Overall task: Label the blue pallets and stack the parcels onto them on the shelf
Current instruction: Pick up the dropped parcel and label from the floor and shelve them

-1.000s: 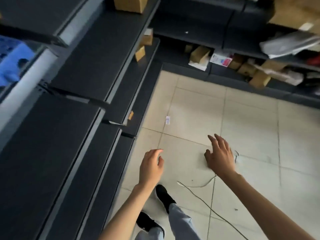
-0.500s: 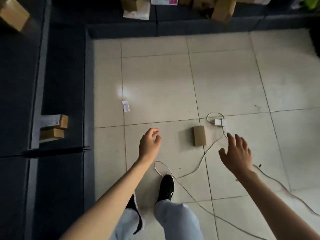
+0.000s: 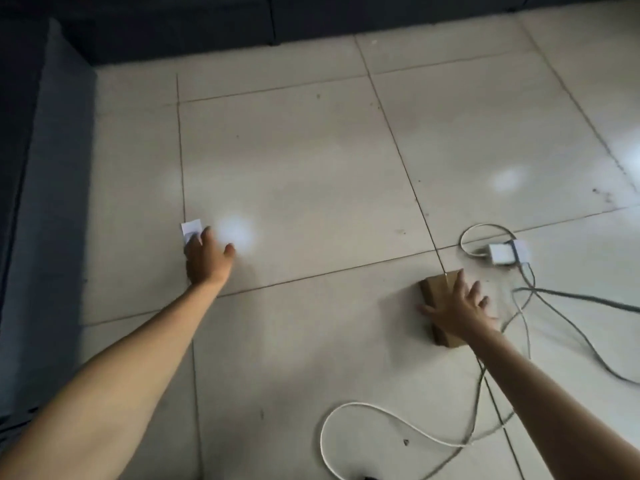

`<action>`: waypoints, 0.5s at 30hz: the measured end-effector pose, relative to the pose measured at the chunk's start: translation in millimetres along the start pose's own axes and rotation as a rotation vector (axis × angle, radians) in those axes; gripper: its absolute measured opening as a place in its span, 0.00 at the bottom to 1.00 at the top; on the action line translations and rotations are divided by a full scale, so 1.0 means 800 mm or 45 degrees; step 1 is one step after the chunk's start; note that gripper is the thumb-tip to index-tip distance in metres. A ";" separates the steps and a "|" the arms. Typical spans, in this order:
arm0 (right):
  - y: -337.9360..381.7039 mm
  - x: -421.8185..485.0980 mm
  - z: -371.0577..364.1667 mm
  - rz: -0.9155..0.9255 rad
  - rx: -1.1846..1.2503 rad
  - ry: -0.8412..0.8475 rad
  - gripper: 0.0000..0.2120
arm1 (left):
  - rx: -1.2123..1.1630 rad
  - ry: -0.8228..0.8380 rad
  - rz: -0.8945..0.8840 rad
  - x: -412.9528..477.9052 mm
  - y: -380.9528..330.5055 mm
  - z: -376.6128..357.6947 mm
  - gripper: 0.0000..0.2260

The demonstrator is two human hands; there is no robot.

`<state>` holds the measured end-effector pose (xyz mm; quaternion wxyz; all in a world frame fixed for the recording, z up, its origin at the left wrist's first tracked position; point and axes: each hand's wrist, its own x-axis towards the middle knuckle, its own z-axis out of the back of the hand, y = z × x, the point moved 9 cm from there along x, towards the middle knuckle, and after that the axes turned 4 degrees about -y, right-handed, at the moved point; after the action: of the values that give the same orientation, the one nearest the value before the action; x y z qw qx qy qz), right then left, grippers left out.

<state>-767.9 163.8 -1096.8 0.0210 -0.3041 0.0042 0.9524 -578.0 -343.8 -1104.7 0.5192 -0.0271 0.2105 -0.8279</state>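
Observation:
A small brown cardboard parcel [image 3: 437, 293] lies on the tiled floor at the lower right. My right hand [image 3: 459, 308] is spread flat on top of it, fingers straight, covering its middle. A small white paper label [image 3: 190, 229] lies on the floor left of centre. My left hand [image 3: 206, 259] reaches down to it, fingertips touching its near edge and hiding part of it; whether the fingers pinch it cannot be told. No blue pallet is in view.
A white power adapter [image 3: 502, 253] and grey and white cables [image 3: 530, 292] trail over the floor at the right, close to the parcel. Dark shelf bases [image 3: 45, 168] run along the left side and the far edge. Bare tiles lie between my hands.
The view has dropped from the shelves to the floor. Both hands have gone down: the right now lies on the parcel, the left has reached the white label.

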 end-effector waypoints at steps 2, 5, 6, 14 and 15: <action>0.006 0.020 -0.027 0.050 -0.008 -0.065 0.55 | 0.011 -0.014 0.120 0.035 0.032 -0.018 0.28; 0.022 0.034 -0.025 0.152 -0.058 -0.296 0.51 | 0.137 0.114 0.126 0.063 0.046 -0.042 0.24; 0.032 0.034 -0.024 0.183 -0.039 -0.319 0.50 | 0.215 0.136 0.072 0.061 0.043 -0.045 0.20; 0.173 -0.023 -0.037 0.546 0.193 -0.207 0.46 | 0.031 0.153 -0.546 -0.082 -0.055 -0.074 0.06; 0.195 -0.026 -0.039 0.605 0.231 -0.169 0.47 | -0.012 0.168 -0.618 -0.101 -0.064 -0.085 0.06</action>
<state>-739.6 6.7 -1110.6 -0.1757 -0.2285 0.1594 0.9442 -601.7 -232.5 -1133.0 0.2902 -0.0252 0.2352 -0.9273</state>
